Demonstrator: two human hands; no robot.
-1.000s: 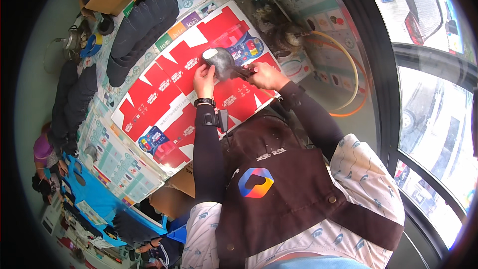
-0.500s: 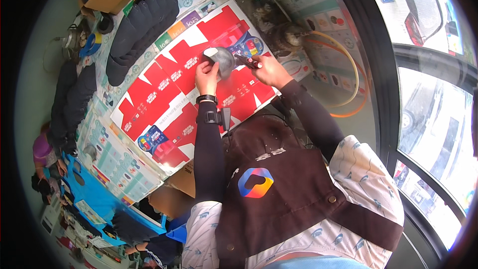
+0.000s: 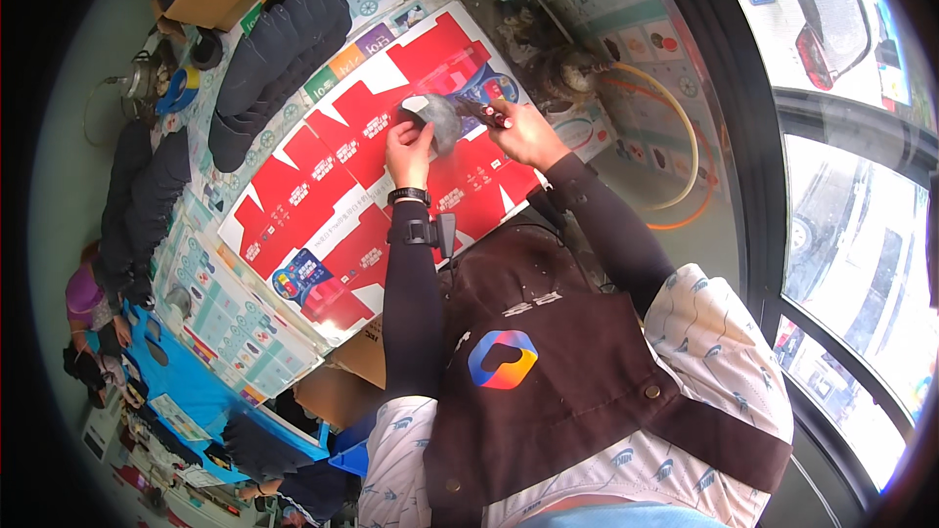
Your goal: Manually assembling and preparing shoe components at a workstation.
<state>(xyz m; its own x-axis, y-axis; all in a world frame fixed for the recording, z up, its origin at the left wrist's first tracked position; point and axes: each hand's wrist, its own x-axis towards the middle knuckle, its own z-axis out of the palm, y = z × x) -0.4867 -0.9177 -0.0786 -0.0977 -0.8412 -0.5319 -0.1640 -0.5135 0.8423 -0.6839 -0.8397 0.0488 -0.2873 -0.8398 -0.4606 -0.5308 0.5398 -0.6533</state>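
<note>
Tabletop point(image 3: 293, 264) covered with red flattened cartons point(image 3: 323, 196), ringed by rows of dark caps point(image 3: 279, 59); large windows to the right. Left hand point(image 3: 409, 145) closed on a grey cap point(image 3: 437, 117) above the cartons. Right hand point(image 3: 523, 134) pinching a small red-handled tool point(image 3: 489, 114) against the cap.

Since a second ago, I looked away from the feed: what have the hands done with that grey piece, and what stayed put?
The right hand, first pressed against the grey rounded piece, drew off to the right and now holds a small red-and-dark tool beside it. The left hand kept its grip on the piece. The red flattened cartons on the table did not move.
</note>
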